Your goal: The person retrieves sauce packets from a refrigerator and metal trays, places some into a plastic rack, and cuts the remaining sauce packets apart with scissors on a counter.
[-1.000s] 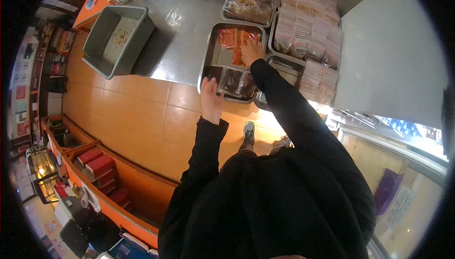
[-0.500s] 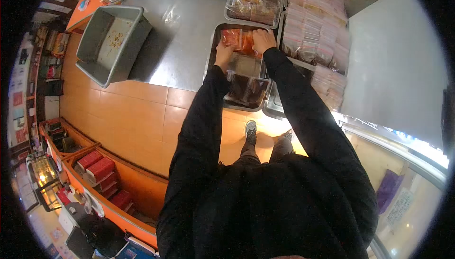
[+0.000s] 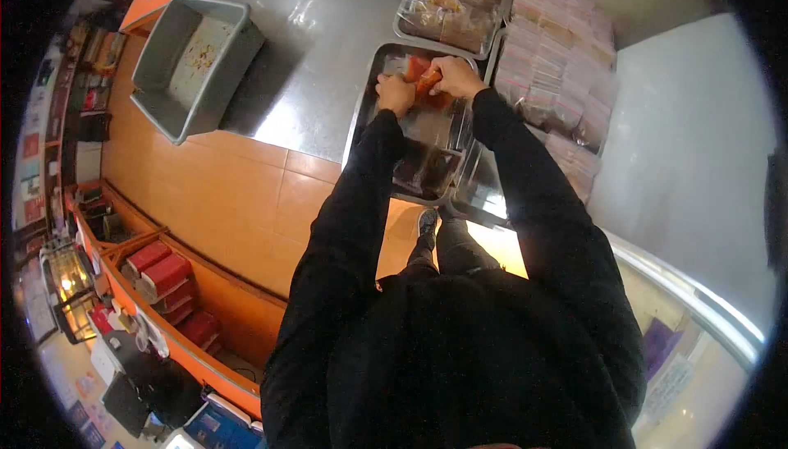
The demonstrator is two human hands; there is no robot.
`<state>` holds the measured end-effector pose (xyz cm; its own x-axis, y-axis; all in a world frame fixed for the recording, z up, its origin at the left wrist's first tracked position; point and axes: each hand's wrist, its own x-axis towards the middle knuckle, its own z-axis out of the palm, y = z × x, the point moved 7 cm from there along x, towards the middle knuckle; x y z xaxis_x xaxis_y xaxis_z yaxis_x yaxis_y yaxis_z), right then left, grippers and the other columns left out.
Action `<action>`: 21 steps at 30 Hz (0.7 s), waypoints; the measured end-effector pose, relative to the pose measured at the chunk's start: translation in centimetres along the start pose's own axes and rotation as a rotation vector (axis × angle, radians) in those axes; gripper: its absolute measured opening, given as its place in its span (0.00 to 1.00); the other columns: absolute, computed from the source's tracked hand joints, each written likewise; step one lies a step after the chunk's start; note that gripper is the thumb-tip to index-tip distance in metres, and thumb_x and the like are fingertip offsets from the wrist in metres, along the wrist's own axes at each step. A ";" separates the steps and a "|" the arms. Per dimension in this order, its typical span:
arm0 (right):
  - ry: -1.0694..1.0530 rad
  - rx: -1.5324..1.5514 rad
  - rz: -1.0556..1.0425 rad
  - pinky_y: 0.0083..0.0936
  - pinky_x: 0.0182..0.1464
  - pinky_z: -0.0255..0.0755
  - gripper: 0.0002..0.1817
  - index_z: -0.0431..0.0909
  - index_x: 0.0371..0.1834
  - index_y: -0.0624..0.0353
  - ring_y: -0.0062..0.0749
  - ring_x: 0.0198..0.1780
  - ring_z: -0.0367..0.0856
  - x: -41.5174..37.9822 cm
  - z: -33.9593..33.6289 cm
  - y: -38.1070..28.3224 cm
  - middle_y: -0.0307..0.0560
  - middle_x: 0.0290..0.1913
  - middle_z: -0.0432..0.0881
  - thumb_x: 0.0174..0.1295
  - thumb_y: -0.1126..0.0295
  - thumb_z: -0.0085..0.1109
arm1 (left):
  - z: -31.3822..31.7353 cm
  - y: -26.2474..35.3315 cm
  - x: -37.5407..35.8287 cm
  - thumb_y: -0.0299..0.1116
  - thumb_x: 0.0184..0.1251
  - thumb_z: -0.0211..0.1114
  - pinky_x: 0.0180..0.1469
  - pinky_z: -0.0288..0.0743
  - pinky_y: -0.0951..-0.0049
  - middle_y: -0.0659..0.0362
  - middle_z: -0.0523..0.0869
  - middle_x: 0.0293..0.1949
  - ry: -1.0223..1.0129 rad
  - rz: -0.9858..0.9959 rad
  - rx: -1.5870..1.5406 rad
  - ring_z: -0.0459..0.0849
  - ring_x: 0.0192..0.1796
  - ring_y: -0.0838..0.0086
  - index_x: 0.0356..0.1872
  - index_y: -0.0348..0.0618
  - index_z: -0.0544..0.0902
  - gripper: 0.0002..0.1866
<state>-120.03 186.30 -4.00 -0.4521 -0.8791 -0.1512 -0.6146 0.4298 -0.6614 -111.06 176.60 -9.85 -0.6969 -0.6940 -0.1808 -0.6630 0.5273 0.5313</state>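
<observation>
Both hands look clamped on my feed, left hand (image 3: 396, 93) and right hand (image 3: 456, 77) pinching red packets (image 3: 426, 82) over the metal tray's (image 3: 430, 127) far end, dark packets (image 3: 423, 167) nearer me.

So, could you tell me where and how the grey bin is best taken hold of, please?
I'd grip the bin by its rim, midway along both long sides, coming from above. Its open top leaves the rim exposed, and the opposite long sides should give a balanced hold. Small scraps lie on its floor, so keeping it level seems wise.
</observation>
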 end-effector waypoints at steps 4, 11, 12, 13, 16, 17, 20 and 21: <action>0.210 -0.256 -0.095 0.36 0.41 0.65 0.17 0.69 0.33 0.61 0.48 0.44 0.71 2.1 1.1 -0.5 0.51 0.38 0.73 0.37 0.75 0.60 | -0.1 -1.4 0.7 0.45 0.58 0.46 0.49 0.62 0.57 0.44 0.74 0.44 -0.141 -0.058 -0.349 0.68 0.48 0.49 0.39 0.43 0.77 0.19; 0.196 -0.288 -0.073 0.41 0.46 0.57 0.19 0.70 0.36 0.60 0.43 0.46 0.67 -0.3 0.6 -1.8 0.48 0.39 0.71 0.38 0.68 0.59 | -0.2 -1.1 0.8 0.43 0.59 0.45 0.52 0.61 0.64 0.56 0.77 0.45 -0.037 0.276 -0.209 0.67 0.48 0.54 0.41 0.47 0.77 0.17; 0.240 -0.239 -0.136 0.40 0.46 0.57 0.19 0.70 0.36 0.60 0.42 0.45 0.67 -1.4 0.1 -2.4 0.47 0.38 0.71 0.38 0.68 0.60 | -0.1 -1.9 1.2 0.41 0.59 0.46 0.52 0.60 0.65 0.58 0.76 0.46 -0.007 0.237 -0.302 0.67 0.48 0.55 0.41 0.46 0.77 0.17; 0.235 -0.238 -0.139 0.40 0.46 0.57 0.19 0.70 0.36 0.60 0.42 0.45 0.67 -2.0 0.0 -2.2 0.47 0.38 0.71 0.38 0.68 0.60 | 0.4 -2.4 1.5 0.41 0.59 0.46 0.52 0.60 0.65 0.58 0.76 0.46 -0.005 0.232 -0.302 0.67 0.48 0.55 0.41 0.46 0.77 0.17; -0.089 -0.287 -0.028 0.40 0.46 0.58 0.19 0.70 0.36 0.60 0.43 0.45 0.67 -2.5 2.4 -0.2 0.48 0.38 0.70 0.39 0.68 0.61 | 0.6 -1.0 0.8 0.39 0.56 0.49 0.52 0.61 0.64 0.53 0.75 0.46 0.040 0.427 -0.100 0.67 0.48 0.55 0.41 0.43 0.77 0.16; 0.058 -0.301 -0.073 0.39 0.46 0.59 0.18 0.70 0.37 0.61 0.43 0.46 0.67 -2.4 2.0 -0.4 0.48 0.39 0.70 0.40 0.69 0.61 | 0.8 -1.6 1.1 0.39 0.54 0.52 0.51 0.62 0.63 0.50 0.75 0.44 0.073 0.238 -0.166 0.68 0.47 0.55 0.41 0.44 0.77 0.15; 0.233 -0.233 -0.085 0.38 0.46 0.61 0.18 0.71 0.36 0.63 0.45 0.46 0.67 -1.1 1.5 0.0 0.49 0.39 0.69 0.41 0.69 0.61 | 0.9 -2.0 1.3 0.39 0.51 0.56 0.49 0.64 0.61 0.47 0.74 0.41 0.073 0.004 -0.231 0.69 0.47 0.54 0.41 0.45 0.76 0.16; 0.260 -0.150 -0.047 0.37 0.46 0.61 0.17 0.71 0.35 0.63 0.45 0.46 0.67 -0.8 1.5 0.4 0.49 0.40 0.69 0.41 0.70 0.61 | 0.9 -2.0 1.1 0.40 0.50 0.58 0.48 0.65 0.60 0.45 0.73 0.39 0.037 -0.041 -0.229 0.69 0.47 0.53 0.41 0.46 0.76 0.16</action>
<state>-118.93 186.83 -5.24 -0.5593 -0.8248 0.0830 -0.7188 0.4327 -0.5441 -110.76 175.20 -11.81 -0.6576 -0.7320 -0.1782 -0.6082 0.3762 0.6989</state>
